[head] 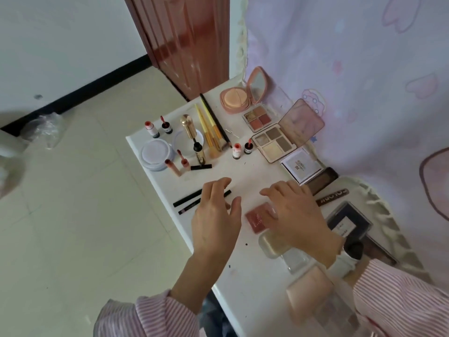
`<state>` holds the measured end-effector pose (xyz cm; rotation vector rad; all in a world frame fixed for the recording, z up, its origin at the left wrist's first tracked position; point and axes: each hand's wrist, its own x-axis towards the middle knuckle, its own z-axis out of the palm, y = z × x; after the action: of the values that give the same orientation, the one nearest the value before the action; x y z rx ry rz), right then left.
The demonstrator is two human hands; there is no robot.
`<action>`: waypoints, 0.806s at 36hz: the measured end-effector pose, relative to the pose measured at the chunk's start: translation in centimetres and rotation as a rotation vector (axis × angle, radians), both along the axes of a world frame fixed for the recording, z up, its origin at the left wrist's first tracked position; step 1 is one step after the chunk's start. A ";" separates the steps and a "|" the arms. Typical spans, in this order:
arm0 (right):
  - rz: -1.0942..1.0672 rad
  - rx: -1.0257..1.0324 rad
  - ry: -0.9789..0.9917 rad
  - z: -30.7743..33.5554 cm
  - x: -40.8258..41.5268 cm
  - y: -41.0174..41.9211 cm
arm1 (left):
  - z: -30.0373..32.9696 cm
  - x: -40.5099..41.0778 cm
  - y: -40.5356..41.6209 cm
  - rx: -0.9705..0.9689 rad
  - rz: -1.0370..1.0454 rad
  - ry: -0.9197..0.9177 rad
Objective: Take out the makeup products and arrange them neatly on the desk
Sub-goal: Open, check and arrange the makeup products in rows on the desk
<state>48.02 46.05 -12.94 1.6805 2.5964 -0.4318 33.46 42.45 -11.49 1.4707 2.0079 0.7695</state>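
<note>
Makeup lies spread over a white desk (250, 283). My left hand (216, 215) hovers open over two black pencils (188, 199), fingers spread, holding nothing. My right hand (291, 212) rests fingers-down on a small red blush compact (257, 218), partly covering it. Farther back lie an open pink powder compact (237, 99), two open eyeshadow palettes (274, 142), yellow brushes (209, 130), a gold mascara (194, 135), small lip tints (167, 126) and round white cases (156, 153).
A white box (301, 166), a brown stick (332, 197) and a dark blue box (347, 222) line the right side by a pink patterned curtain (364, 69). Clear and pale pink cases (308, 288) lie near my right wrist. The desk's left edge drops to a tiled floor (73, 203).
</note>
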 end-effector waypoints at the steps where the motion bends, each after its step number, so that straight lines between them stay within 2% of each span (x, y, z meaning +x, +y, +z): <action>1: 0.005 -0.056 -0.070 0.1 -0.4 -0.3 | 0.0 -0.2 -0.4 0.004 0.003 -0.008; 4: -0.005 -0.102 -0.184 -0.1 -1.4 -1.0 | -0.1 -0.3 -1.4 0.015 0.006 -0.021; 8: -0.019 -0.066 -0.273 -1.1 -2.1 -1.5 | -0.6 -0.4 -2.8 0.006 -0.022 -0.031; 13: -0.021 -0.031 -0.310 -2.0 -2.4 -1.9 | -1.6 -1.3 -4.5 -0.028 -0.025 -0.065; 15: -0.031 0.002 -0.300 -1.9 -2.6 -2.0 | -1.9 -1.7 -5.0 -0.066 -0.011 -0.130; 18: -0.013 -0.035 -0.229 -1.5 -2.6 -2.2 | -2.0 -2.0 -5.7 -0.171 0.029 -0.324; 20: -0.002 -0.050 -0.082 -0.8 -2.4 -2.2 | -1.8 -2.2 -5.9 -0.233 0.081 -0.497; 22: -0.008 -0.080 0.162 0.5 -2.5 -2.3 | -1.6 -2.2 -6.0 -0.317 0.154 -0.752; 25: -0.030 -0.216 0.474 2.1 -2.2 -2.8 | -1.2 -2.0 -5.8 -0.441 0.189 -1.236; 27: 0.011 -0.216 0.556 3.0 -2.1 -3.5 | -0.8 -1.8 -5.5 -0.470 0.171 -1.428; 29: 0.059 -0.193 0.576 3.2 -1.9 -4.2 | -0.7 -1.6 -5.1 -0.459 0.159 -1.515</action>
<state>46.08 41.84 -9.69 1.5892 2.8239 -1.2855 31.86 37.34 -12.19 0.1719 0.9445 0.9401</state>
